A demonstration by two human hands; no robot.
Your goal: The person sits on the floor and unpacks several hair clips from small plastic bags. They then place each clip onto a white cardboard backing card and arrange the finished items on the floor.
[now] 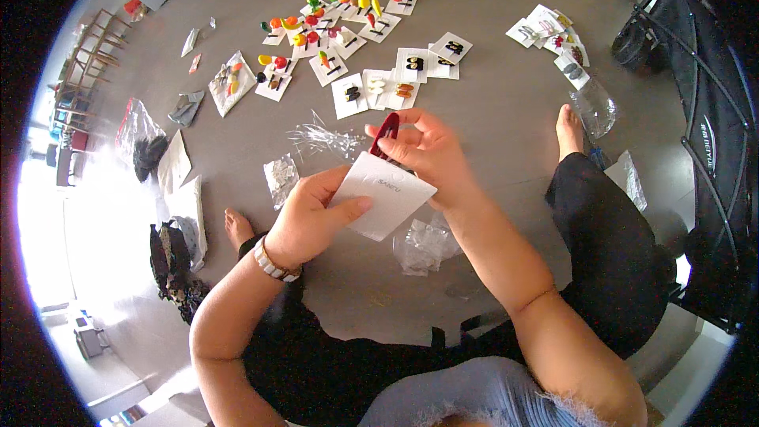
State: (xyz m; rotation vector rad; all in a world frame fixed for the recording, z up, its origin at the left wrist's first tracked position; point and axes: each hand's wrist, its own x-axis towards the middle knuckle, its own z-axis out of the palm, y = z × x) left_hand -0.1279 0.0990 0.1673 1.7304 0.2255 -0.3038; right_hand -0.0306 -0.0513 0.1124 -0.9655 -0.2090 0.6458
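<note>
A white display card [388,201] bearing printed writing is pinched between the thumb and fingers of my left hand [320,207], tilted in front of me. My right hand [424,151] grips a dark red hair clip [386,130] at the card's upper edge. Whether the clip is fastened to the card, I cannot tell. Below the card, clear plastic bags [424,246] lie on the floor. Beyond my left hand are a bag of small white pieces [281,179] and a loose pile of thin clear strips [326,137].
Cards with dark, cream and brown clips [404,90] lie ahead, with toy-fruit cards [311,35] behind them. More carded clips [548,29] sit at the right. A filled plastic bag [231,83] is at the left. A black folded frame [705,130] stands at the far right.
</note>
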